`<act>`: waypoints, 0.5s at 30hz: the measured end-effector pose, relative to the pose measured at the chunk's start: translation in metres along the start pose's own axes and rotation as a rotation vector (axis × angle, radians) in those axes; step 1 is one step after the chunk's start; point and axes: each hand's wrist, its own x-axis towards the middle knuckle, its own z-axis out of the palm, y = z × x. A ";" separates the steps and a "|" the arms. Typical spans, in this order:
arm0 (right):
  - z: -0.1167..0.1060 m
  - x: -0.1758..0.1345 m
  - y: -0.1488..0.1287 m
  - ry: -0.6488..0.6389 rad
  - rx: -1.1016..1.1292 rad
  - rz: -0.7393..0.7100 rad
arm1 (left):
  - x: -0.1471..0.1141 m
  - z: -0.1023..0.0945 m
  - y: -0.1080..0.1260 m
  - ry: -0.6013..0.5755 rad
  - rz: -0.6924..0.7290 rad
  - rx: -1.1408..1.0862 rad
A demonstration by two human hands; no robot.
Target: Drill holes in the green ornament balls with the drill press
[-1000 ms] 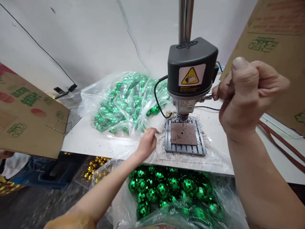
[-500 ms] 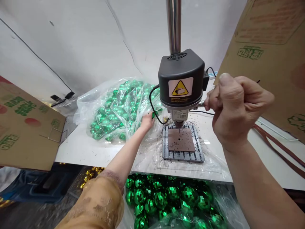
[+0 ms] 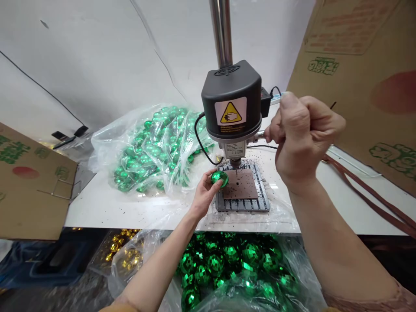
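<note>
My left hand (image 3: 206, 193) holds a shiny green faceted ball (image 3: 220, 178) between thumb and fingers, just above the left edge of a brown board (image 3: 243, 190). That board has a dark hole and lies on the slotted metal base (image 3: 262, 203) of a small drill press (image 3: 232, 99). The drill bit (image 3: 236, 172) points down over the board. My right hand (image 3: 303, 134) is closed in a fist around the press's feed handle (image 3: 260, 135), most of which the fingers hide.
A clear plastic bag (image 3: 107, 143) of green balls lies left of the press. Below the table's front edge are more faceted balls (image 3: 232, 255) in plastic, with gold balls (image 3: 118, 242) to their left. Cardboard boxes (image 3: 29, 195) flank the table (image 3: 97, 208). Dark shavings lie around the base.
My left hand has come back from the bag's edge with a green ball and moved to the board. My right hand stays on the handle. The view has shifted slightly.
</note>
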 end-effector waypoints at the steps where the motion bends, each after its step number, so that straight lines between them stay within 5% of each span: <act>1: 0.000 0.000 0.000 -0.003 -0.019 0.007 | 0.003 0.005 -0.002 -0.009 0.010 0.016; 15: 0.001 -0.002 -0.003 -0.030 -0.018 0.009 | 0.025 0.021 -0.028 -0.055 0.129 0.346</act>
